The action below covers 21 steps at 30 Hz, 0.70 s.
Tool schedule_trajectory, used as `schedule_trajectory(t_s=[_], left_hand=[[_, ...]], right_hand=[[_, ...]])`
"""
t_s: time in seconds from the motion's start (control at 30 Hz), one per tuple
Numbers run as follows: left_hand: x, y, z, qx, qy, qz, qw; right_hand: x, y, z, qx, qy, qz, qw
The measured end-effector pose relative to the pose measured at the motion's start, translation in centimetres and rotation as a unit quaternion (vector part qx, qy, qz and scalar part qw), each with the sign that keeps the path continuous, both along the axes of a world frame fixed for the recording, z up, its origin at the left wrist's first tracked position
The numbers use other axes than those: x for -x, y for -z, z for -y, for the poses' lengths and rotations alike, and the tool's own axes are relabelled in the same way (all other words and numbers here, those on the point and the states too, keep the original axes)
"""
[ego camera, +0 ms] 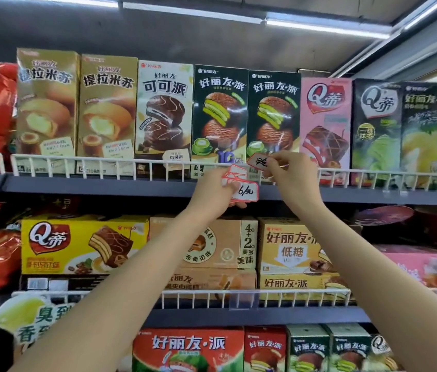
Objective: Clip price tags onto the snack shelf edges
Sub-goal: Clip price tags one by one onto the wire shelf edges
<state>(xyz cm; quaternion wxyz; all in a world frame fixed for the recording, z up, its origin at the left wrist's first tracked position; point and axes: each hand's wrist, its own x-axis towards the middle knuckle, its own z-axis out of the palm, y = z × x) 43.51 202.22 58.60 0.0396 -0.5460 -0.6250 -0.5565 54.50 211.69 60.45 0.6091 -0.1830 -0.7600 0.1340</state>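
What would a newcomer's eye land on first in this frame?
Probably the two hands raised at the centre: the right hand pinches a red-bordered price tag at the white wire rail of the upper shelf, while the left hand grips a stack of similar tags just below it. Behind them stands a row of tall snack boxes, gold at the left, dark green in the middle.

Shop aisle: tiered shelves (99,187) with white wire rails (78,163), packed snack boxes (163,116), handwritten price tags (245,193).
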Motion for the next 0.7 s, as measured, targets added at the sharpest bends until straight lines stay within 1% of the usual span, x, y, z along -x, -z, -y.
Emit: schedule_trajectory(t_s=[0.2, 0.43, 0.63, 0.7], left_hand=[[-0.4, 0.4, 0.0, -0.026, 0.034, 0.007, 0.999], [1.0, 1.3, 0.3, -0.044, 0.047, 0.062, 0.996], [1.4, 1.1, 0.7, -0.018, 0.075, 0.06, 0.995], [1.6, 0.9, 0.8, -0.011, 0.078, 0.054, 0.995]], right_hand=[[0.1, -0.6, -0.7, -0.046, 0.013, 0.017, 0.999], [0.5, -1.6, -0.8, -0.118, 0.011, 0.04, 0.992], [0.8, -2.3, -1.3, -0.149, 0.032, 0.114, 0.982], [0.8, -2.4, -1.4, -0.158, 0.057, 0.133, 0.977]])
